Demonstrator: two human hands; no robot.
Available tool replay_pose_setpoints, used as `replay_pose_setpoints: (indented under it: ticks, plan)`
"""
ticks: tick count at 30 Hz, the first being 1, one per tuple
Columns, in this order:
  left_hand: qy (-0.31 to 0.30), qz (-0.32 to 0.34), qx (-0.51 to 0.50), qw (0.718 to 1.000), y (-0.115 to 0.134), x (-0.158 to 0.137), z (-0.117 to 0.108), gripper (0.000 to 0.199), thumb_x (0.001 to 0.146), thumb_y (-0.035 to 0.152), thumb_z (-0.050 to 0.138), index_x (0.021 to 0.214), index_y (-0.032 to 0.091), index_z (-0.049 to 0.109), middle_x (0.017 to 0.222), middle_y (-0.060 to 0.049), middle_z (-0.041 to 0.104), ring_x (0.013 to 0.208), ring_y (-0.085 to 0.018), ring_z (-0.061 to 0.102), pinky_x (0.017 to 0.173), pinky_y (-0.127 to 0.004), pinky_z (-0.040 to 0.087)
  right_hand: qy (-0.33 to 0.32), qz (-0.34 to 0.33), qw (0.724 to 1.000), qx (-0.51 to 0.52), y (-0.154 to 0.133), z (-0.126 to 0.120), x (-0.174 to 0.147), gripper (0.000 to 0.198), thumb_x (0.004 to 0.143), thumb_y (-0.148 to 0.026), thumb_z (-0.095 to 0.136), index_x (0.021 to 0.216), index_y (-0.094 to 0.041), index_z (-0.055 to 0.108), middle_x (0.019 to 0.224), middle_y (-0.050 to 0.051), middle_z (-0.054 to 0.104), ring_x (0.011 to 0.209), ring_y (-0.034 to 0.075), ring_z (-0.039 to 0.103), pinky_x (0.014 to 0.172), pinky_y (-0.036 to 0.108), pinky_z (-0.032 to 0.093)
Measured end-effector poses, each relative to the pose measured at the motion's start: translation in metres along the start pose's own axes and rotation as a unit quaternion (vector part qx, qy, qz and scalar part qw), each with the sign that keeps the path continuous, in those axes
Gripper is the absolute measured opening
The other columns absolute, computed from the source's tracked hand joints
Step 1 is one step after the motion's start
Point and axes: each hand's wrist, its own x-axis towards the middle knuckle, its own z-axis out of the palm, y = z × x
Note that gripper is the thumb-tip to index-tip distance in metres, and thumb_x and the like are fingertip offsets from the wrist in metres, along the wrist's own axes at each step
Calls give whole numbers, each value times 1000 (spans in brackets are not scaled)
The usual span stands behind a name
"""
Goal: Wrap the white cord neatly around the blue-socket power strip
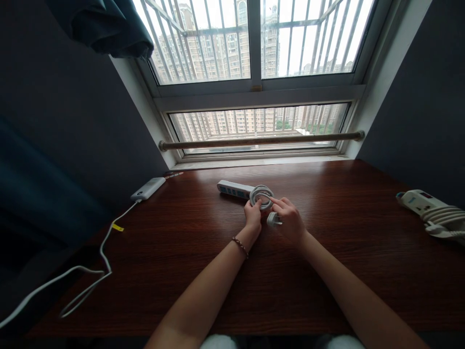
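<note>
Head cam, left to right. Far left I see a white power bank (pixel 148 188) near the wall w/ a white cable (pixel 105 252) running off it toward the desk's front-left corner, a yellow tag on it. All of it sits on the dark wood desk (pixel 345 242) under the window.

Center: a white power strip (pixel 232 189) lies flat, angled, just behind the hands. Its cord is wound into a coil (pixel 261 195) resting at the strip's right end.

My left hand (pixel 252 218) is curled, fingers pinched on the coil's near-left edge, so it has hold of the coil; bracelet on that wrist. My right hand (pixel 290 220) is just beside it, index finger stretched out onto the coil's right side, other fingers loosely bent. The plug (pixel 274 220) sits under/against that hand btw the two hands; can't tell if the fingers really clamp it or it just rests there.

Far right, well apart: a second power strip (pixel 421 202) at the desk edge w/ its own white cord bundle (pixel 445 220) piled on it.
</note>
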Motion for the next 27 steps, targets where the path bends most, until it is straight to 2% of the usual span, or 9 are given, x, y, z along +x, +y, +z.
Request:
replay_pose_setpoints:
  ticks: [4, 8, 12, 21, 27]
  plan:
    - [8, -7, 31, 999, 0, 0, 1, 20, 66, 21, 64, 80, 12, 53, 67, -1, 57, 53, -9, 53, 49, -20, 41, -13, 45, 991, -124, 5, 3, -2, 13, 80, -11, 48, 78, -14, 60, 107, 10, 60, 87, 22, 47, 78, 31, 40]
    - [10, -13, 71, 997, -1, 1, 1, 13, 77, 22, 58, 83, 12, 52, 68, 2, 54, 53, -7, 50, 50, -20, 41, -32, 60, 983, -170, 6, 4, -1, 11, 81, -15, 50, 76, -14, 60, 95, 9, 62, 83, 23, 46, 74, 31, 38]
    - [18, -9, 121, 992, -3, 4, 0, 16, 84, 27, 53, 90, 12, 53, 74, 1, 54, 58, -8, 51, 53, -22, 44, -68, 49, 984, -157, 3, 4, 0, 12, 81, -15, 50, 74, -15, 59, 85, 8, 61, 78, 21, 45, 71, 30, 36]
    - [58, 32, 242, 968, -6, 15, -9, 20, 84, 29, 53, 94, 12, 55, 88, -3, 56, 75, -12, 55, 68, -30, 48, -83, 6, 992, -100, -5, 4, 1, 13, 81, -13, 49, 79, -15, 61, 93, 7, 60, 83, 20, 45, 75, 28, 36]
    - [64, 48, 262, 962, -9, 15, -9, 19, 84, 29, 54, 91, 11, 56, 85, -3, 57, 73, -12, 55, 68, -30, 48, -86, 36, 988, -123, -9, 2, 3, 11, 79, -16, 52, 75, -14, 61, 89, 9, 61, 81, 21, 46, 72, 29, 37]
